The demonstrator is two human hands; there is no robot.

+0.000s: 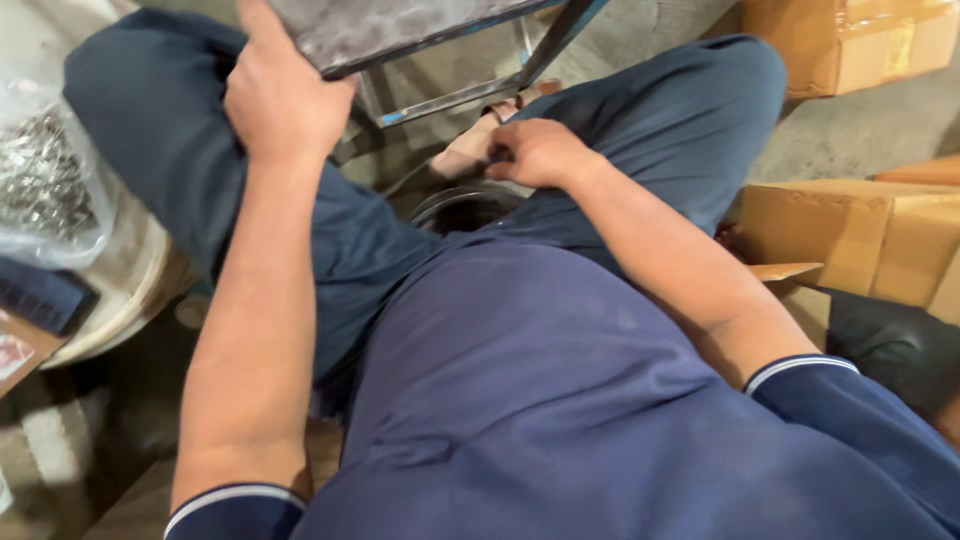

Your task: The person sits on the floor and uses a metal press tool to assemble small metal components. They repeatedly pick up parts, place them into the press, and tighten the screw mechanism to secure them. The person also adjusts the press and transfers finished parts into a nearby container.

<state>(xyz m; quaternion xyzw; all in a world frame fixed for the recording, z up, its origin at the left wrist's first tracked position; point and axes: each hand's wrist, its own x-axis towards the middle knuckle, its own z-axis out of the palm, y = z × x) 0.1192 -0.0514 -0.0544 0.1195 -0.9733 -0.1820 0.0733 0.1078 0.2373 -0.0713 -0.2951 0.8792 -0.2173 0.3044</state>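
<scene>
A seated person is seen from above, legs in dark blue trousers spread apart, with a dark blue shirt filling the lower part of the view. The left hand (pixel 283 95) is raised and closed over the near corner of a grey metal table top (pixel 400 28), the fingers being wrapped over its edge so that the palm lies against the rim; the hand is thus held shut on the table rather than spread. The table's steel frame (pixel 450 95) is seen running down and away between the knees.

The right hand (pixel 535 152) is lowered between the thighs, its fingers curled narrowly at the rim of a dark round container (pixel 465 205) (only an arc of its rim is shown, the rest being hidden by the trousers and shirt). Whether anything is pinched in those fingers cannot be told. The container lies just below and slightly toward the person's left of the right hand, almost touching it, and well below the left hand; the right hand is by far the nearer of the two. A foot in a sandal (pixel 470 150) is glimpsed just beyond the fingers.

A clear plastic bag of small metal parts (pixel 45 180) is rested on a pale round drum (pixel 120 280) at the left side. Cardboard boxes (pixel 850 235) are stacked at the right.
</scene>
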